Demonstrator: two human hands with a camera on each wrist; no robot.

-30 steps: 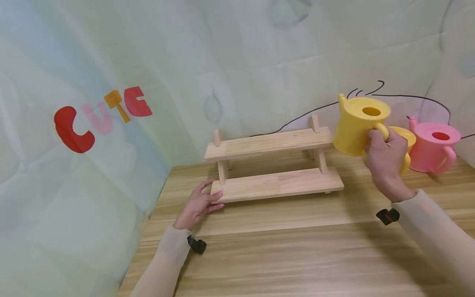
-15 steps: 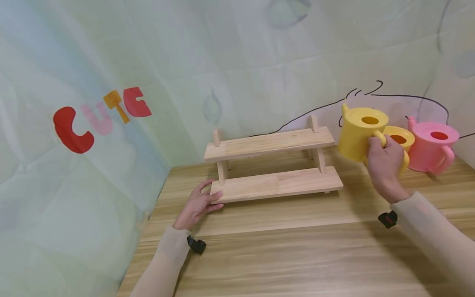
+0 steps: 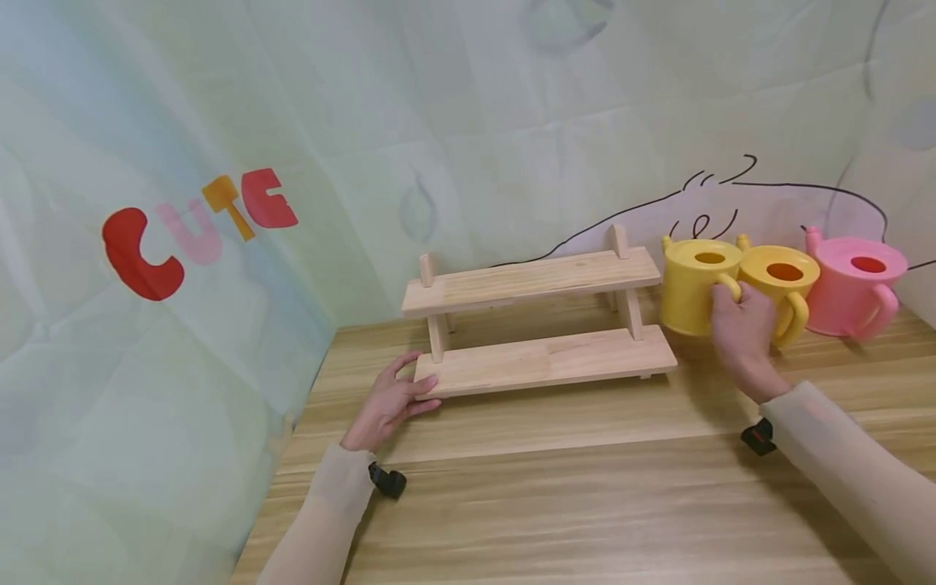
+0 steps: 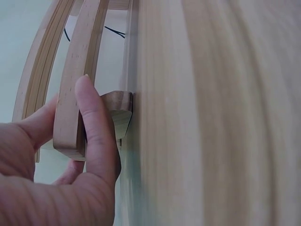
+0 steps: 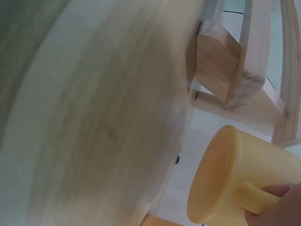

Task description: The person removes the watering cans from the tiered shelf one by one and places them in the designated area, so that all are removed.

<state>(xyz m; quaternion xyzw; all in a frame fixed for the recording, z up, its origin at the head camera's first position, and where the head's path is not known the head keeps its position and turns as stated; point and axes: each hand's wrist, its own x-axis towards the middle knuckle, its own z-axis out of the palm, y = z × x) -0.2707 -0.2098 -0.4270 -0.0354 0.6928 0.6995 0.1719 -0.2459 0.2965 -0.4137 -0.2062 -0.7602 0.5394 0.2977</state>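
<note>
With my right hand (image 3: pixel 744 321) I grip the handle of a yellow watering can (image 3: pixel 683 292), upright at the right end of the wooden shelf. Its underside faces the right wrist view, so the can (image 5: pixel 214 174) seems slightly off the table. My left hand (image 3: pixel 387 402) holds the left end of the lower board of the two-tier wooden shelf (image 3: pixel 548 366). In the left wrist view, the board end (image 4: pixel 70 122) lies between thumb and fingers. A deeper yellow watering can (image 3: pixel 797 264) stands just right of the held one, partly behind my right hand.
A pink watering can (image 3: pixel 834 284) stands at the far right, beside the deeper yellow one. Behind the wood-grain table (image 3: pixel 526 504) hangs a pale printed cloth (image 3: pixel 475 146), with coloured letters on its left side.
My right hand has lowered the yellow watering can from above upper-board height to near the table, between the shelf and the deeper yellow can. My left hand has stayed on the lower board.
</note>
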